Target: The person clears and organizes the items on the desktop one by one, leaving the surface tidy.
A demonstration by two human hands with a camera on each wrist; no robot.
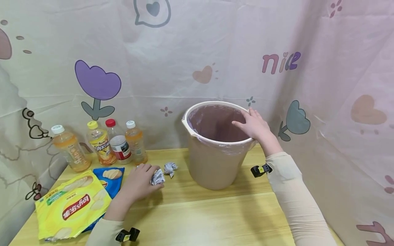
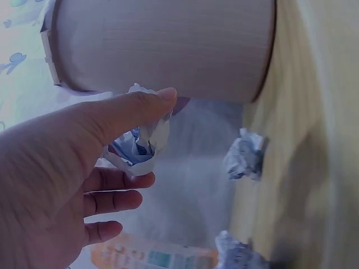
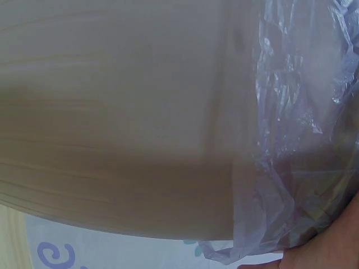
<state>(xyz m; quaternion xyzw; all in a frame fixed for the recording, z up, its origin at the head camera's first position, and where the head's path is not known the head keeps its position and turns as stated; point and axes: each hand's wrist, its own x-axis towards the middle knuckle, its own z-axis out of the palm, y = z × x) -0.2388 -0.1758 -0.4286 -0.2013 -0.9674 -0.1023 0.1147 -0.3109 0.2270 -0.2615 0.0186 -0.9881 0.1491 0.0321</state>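
1 crumpled paper pinched in L grip, R grip spread @ bin rim.

A wood-grain table low in the frame bears a bin and crumpled paper near centre, bottles and chip bags at left

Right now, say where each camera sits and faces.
Head: on the head, facing forward and down at the bin; left hand and right hand show.
Left wrist: on that wrist, facing the held paper ball and bin; left hand shows.
Right wrist: on that wrist, facing the bin and liner; some right hand shows.
Head and left wrist share the held paper ball.
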